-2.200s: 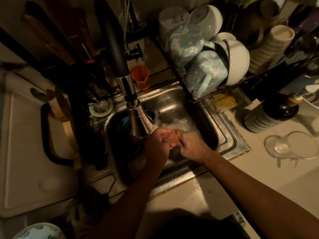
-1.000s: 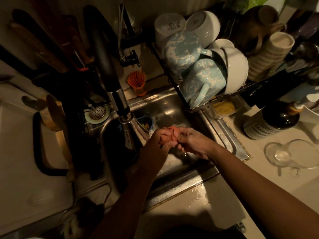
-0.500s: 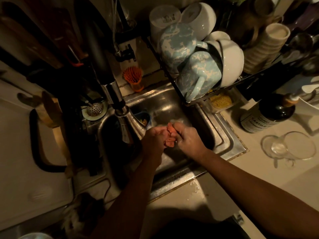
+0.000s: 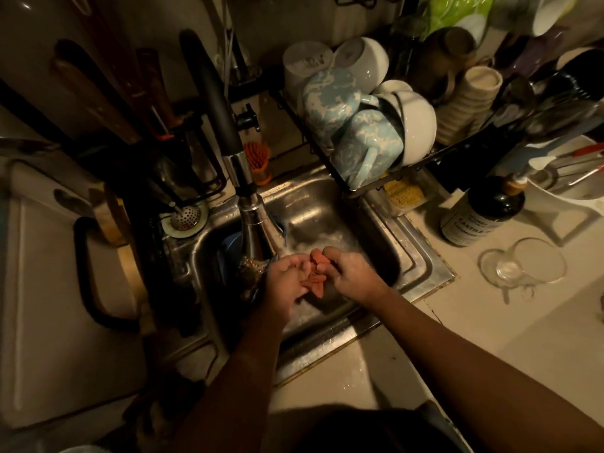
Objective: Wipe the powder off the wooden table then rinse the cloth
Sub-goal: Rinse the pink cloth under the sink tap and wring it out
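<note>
Since a second ago both hands have dropped lower into the sink (image 4: pixel 421 256), and the cloth (image 4: pixel 316 276), then bunched tight, now trails a loose fold beneath the knuckles. At far left a strainer (image 4: pixel 184 217) sits on the rim. The faucet (image 4: pixel 258 230) head hangs just beside the left hand (image 4: pixel 287 281), whose fingers curl round the cloth's lower part. The cloth is held between the two hands, above the basin floor. The right hand (image 4: pixel 353 273) pinches its upper edge between thumb and bent fingers. Whether water is running cannot be confirmed. Risk, as judged: wringing this near the front rim could throw water onto the counter (image 4: pixel 343 371), which already looks wet, and a slackened pinch would drop the cloth into the basin. Containers: a blue tub (image 4: pixel 228 248) behind the faucet, contents hidden; the rack (image 4: pixel 438 154) holds upturned mugs (image 4: pixel 366 148) and bowls (image 4: pixel 418 125); a clear tray (image 4: pixel 379 201) beneath it holds a yellow sponge (image 4: pixel 405 191); a dark bottle (image 4: pixel 483 210), fill unseen; a glass mug (image 4: pixel 529 263) on its side, seemingly empty.
</note>
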